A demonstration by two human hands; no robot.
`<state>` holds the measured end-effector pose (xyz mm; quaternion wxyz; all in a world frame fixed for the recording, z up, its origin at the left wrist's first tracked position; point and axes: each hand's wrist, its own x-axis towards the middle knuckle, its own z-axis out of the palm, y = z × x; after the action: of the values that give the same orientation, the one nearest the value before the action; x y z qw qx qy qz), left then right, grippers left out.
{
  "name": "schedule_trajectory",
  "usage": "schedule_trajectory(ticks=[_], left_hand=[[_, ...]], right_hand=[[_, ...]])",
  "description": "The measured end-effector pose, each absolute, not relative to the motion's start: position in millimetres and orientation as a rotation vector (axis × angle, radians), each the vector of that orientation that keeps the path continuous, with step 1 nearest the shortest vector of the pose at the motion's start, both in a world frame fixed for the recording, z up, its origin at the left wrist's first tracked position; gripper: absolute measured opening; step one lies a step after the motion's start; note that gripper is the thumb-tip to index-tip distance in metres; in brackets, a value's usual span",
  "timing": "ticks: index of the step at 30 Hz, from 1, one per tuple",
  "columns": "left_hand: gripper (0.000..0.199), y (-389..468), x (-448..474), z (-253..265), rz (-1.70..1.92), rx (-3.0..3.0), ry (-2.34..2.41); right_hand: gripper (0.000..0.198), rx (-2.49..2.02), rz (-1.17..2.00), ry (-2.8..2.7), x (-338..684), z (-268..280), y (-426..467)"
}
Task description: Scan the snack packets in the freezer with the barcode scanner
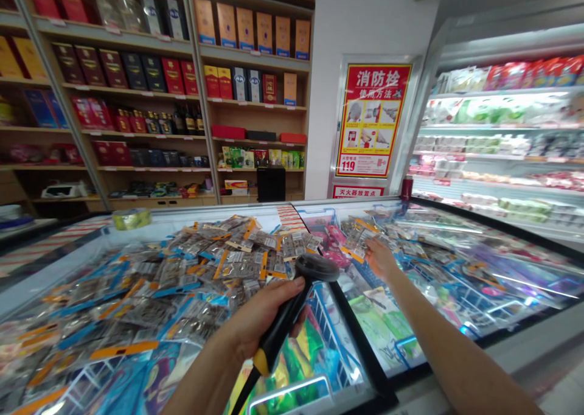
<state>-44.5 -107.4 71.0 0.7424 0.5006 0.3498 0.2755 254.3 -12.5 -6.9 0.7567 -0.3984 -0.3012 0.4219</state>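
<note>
My left hand (269, 314) is wrapped round the handle of a black barcode scanner (283, 320), its round head tilted up and its cable trailing down toward me. Farther off to the right, my right hand (379, 258) pinches the edge of a small clear packet with an orange strip (356, 247). Beside that packet lies a bright pink package (335, 238). Many similar packets with blue and orange strips (177, 272) are heaped on the glass lid to the left, and a smaller pile (424, 241) spreads to the right.
Under the glass of the chest freezer (383, 381) are blue wire baskets (326, 324) with bagged goods. A roll of tape (131, 219) sits at the back left. Behind stand shelves of boxes (246, 28), a red wall poster (374, 120) and a lit refrigerated display (502, 129).
</note>
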Motion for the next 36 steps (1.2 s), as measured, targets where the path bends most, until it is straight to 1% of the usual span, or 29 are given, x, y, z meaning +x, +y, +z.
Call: schedule_trajectory(ticks=[13,20,26,36], left_hand=[[0.036,-107.3,-46.8,72.9,0.588,1.151,0.766],[0.035,-106.3,-47.0,71.4,0.586,1.144,0.761],[0.036,-106.3,-46.8,71.9,0.587,1.124,0.768],[0.034,-104.0,-49.0,69.3,0.581,1.116,0.765]], right_hand=[[0.012,-0.884,0.922,-0.664,256.7,-8.0,-11.0],[0.005,-0.893,0.922,-0.650,263.8,-8.8,-8.4],[0.003,-0.906,0.918,-0.653,268.0,-10.0,-6.7],[0.007,-0.874,0.918,-0.595,265.1,-6.3,-7.5]])
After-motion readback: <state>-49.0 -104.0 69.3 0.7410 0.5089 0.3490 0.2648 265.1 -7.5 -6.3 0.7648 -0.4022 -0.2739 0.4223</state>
